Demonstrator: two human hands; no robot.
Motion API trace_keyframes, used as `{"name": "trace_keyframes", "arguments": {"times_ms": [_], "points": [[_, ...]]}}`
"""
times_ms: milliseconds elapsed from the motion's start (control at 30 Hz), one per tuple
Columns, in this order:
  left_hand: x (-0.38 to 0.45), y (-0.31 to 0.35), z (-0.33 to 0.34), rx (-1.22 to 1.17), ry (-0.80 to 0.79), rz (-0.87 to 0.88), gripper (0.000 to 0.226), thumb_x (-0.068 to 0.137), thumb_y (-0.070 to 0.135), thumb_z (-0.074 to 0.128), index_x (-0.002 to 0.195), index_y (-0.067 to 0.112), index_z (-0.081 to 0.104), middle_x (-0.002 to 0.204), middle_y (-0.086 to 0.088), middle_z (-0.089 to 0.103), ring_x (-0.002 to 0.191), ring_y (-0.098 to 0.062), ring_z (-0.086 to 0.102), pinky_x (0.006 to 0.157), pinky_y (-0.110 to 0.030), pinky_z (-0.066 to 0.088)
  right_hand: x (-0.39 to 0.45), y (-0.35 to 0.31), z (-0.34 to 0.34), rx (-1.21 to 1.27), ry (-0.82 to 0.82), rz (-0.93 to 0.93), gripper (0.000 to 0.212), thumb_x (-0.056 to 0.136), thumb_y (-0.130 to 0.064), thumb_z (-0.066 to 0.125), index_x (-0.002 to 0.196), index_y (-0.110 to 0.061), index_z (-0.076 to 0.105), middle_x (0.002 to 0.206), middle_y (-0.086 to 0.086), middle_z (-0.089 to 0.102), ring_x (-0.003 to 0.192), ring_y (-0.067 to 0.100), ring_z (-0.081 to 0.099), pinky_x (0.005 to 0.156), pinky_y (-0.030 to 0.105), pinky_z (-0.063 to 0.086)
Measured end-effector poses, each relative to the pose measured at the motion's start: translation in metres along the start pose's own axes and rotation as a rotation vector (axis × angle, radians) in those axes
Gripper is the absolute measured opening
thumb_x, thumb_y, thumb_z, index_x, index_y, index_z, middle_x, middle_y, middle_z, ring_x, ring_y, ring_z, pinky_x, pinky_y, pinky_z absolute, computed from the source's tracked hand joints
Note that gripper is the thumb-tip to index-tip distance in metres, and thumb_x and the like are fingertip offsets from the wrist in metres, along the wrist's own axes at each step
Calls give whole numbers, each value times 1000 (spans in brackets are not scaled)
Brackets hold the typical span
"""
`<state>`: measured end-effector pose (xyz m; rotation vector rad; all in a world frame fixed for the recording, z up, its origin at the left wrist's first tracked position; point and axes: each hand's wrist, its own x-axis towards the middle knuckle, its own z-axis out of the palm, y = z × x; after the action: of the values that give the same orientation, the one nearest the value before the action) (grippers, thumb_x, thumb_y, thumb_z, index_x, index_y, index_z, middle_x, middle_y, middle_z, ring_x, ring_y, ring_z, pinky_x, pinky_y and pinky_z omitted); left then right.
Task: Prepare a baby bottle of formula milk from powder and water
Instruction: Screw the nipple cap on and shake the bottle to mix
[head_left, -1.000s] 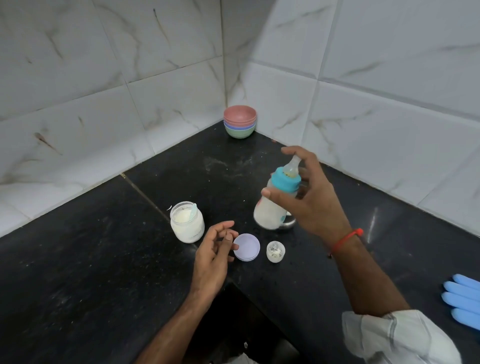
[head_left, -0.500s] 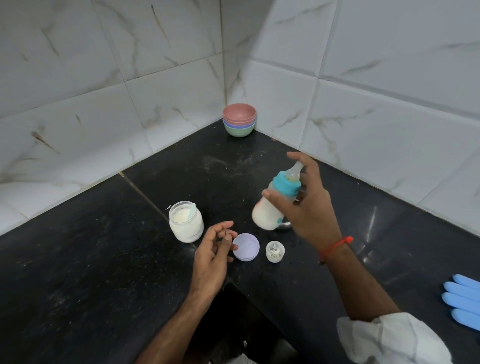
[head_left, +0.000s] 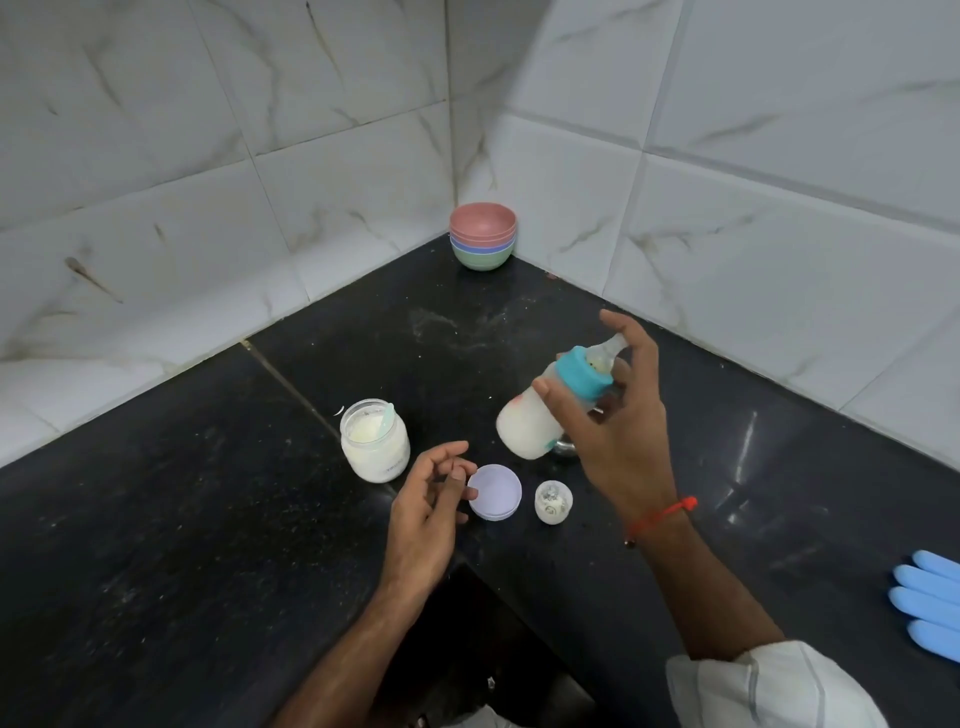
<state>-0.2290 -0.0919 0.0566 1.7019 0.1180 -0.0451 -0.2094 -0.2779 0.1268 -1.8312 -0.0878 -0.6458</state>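
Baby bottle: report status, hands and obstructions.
Right hand grips baby bottle, tilted, milky, teal collar on. Left hand open, empty, beside lilac lid. Powder jar uncapped. Nothing blocking.

left hand (head_left: 423, 519): bare, no ring, no watch, no band visible
left forearm: bare to bottom edge of the head view, no sleeve in view
right hand (head_left: 618, 436): bare, no rings seen
right wrist: thin red thread band (head_left: 662, 517), knotted; small dark bead or knot end hanging at its lower side
right forearm: bare from wrist up to the sleeve
right sleeve (head_left: 769, 686): white or off-white fabric, pushed or rolled up the forearm, creased, faint grey stripe lines across it
torso: sliver of light fabric at bottom centre, too small to tell more
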Motion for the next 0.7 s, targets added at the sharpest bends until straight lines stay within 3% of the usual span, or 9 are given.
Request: {"name": "trace_keyframes", "arguments": {"times_ms": [167, 300, 467, 533, 600, 633, 700], "points": [[1, 1, -1, -24, 12, 10, 27, 105, 13, 52, 121, 31, 65, 102, 14, 73, 90, -10, 73, 80, -45, 60, -13, -2, 4, -102, 84, -258, 73, 81, -15, 86, 137, -26, 41, 126, 9, 65, 114, 20, 66, 99, 34, 56], [0, 1, 1, -5, -3, 11, 27, 105, 16, 53, 121, 34, 64, 102, 15, 73, 90, -10, 73, 81, -47, 60, -15, 0, 9, -212, -181, -107, 72, 82, -28, 85, 139, -38, 42, 127, -11, 60, 110, 12, 64, 98, 43, 57], [3, 1, 2, -11, -2, 35, 26, 105, 15, 53, 121, 33, 64, 101, 14, 73, 91, -13, 73, 80, -47, 60, -15, -30, 6, -31, 82, -296, 75, 80, -14, 87, 138, -26, 41, 131, 9, 63, 118, 20, 65, 99, 33, 56], [2, 0, 4, -21, -1, 49, 27, 105, 15, 52, 120, 34, 65, 102, 10, 73, 92, -16, 74, 80, -48, 60, -15, -23, 15, -122, -16, -244, 74, 81, -16, 87, 140, -27, 43, 134, -6, 59, 119, 5, 59, 104, 28, 51], [0, 2, 6, -30, -10, 64, 31, 105, 16, 52, 114, 42, 66, 102, 8, 74, 93, -17, 74, 79, -44, 60, -17, -13, 21, -242, -219, -159, 75, 84, -26, 84, 144, -35, 40, 132, -11, 58, 114, 1, 56, 103, 34, 50], [0, 4, 6, -33, -17, 71, 34, 105, 17, 52, 110, 48, 66, 102, 9, 74, 93, -17, 74, 78, -42, 61, -18, -12, 21, -248, -240, -156, 75, 85, -28, 83, 145, -37, 39, 131, -9, 59, 114, 3, 57, 102, 36, 51], [2, 5, 6, -40, -15, 74, 37, 105, 15, 52, 108, 49, 66, 102, 8, 75, 92, -16, 74, 76, -38, 60, -17, -23, 18, -146, -130, -212, 74, 84, -27, 84, 144, -34, 41, 133, -7, 61, 117, 8, 61, 102, 34, 53]]}}
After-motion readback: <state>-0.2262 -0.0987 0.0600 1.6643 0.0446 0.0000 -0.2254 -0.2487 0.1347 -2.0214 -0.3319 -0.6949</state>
